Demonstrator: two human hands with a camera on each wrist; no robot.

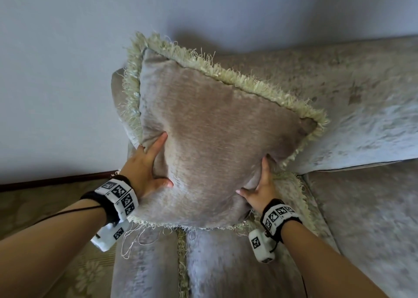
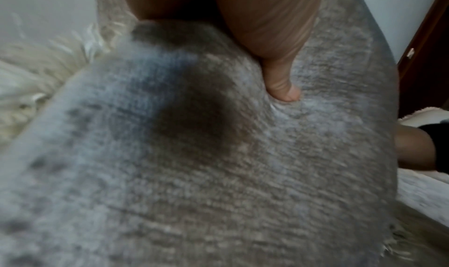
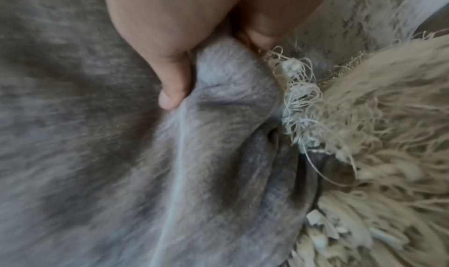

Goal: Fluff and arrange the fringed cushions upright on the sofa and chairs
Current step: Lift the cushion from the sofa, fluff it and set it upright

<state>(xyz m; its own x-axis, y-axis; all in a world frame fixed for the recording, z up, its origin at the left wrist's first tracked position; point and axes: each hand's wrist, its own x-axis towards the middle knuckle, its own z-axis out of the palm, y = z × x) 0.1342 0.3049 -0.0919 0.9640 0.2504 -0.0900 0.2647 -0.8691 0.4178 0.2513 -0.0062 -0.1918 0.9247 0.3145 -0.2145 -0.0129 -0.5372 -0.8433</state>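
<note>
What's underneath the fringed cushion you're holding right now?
Under the cushion the sofa armrest shows, and by the right hand a second fringed edge peeks out. Whether that belongs to another cushion is hidden.

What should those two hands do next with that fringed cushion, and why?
Probably turn the cushion square and set it upright against the sofa back. The left hand and right hand grip its lower edges, and it sits tilted, one corner pointing right.

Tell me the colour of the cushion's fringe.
Pale cream-green fringe round the grey-beige cushion; clearest in the head view.
</note>
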